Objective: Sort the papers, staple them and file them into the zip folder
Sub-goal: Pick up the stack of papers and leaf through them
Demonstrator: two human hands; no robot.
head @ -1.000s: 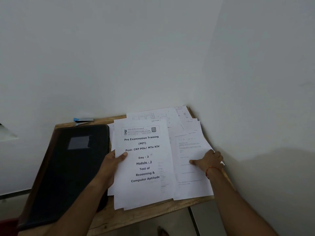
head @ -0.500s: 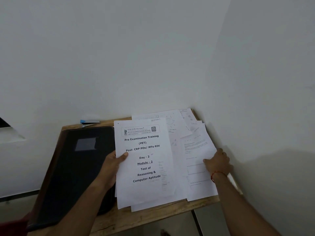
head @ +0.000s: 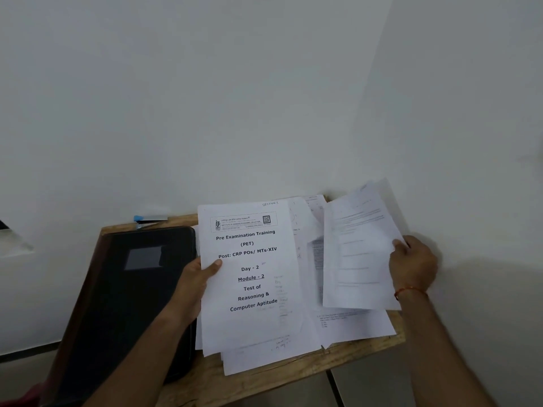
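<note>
My left hand point(head: 196, 284) grips the left edge of a printed cover sheet point(head: 252, 274) titled "Pre Examination Training", thumb on top. My right hand point(head: 412, 264) pinches the right edge of a second printed sheet point(head: 357, 254) and holds it lifted and tilted above the desk. More loose papers point(head: 311, 327) lie spread beneath both. A black zip folder point(head: 132, 304) lies flat on the left half of the desk. A blue and silver stapler point(head: 150, 220) sits at the desk's back edge, behind the folder.
The small wooden desk point(head: 264, 380) stands in a corner between two white walls point(head: 264, 98). Its front edge runs along the bottom, with floor tiles below. A red object point(head: 17, 402) shows at the bottom left corner.
My right hand moved from pressing a sheet on the desk to pinching its right edge and lifting it up. My left hand kept hold of the cover sheet.
</note>
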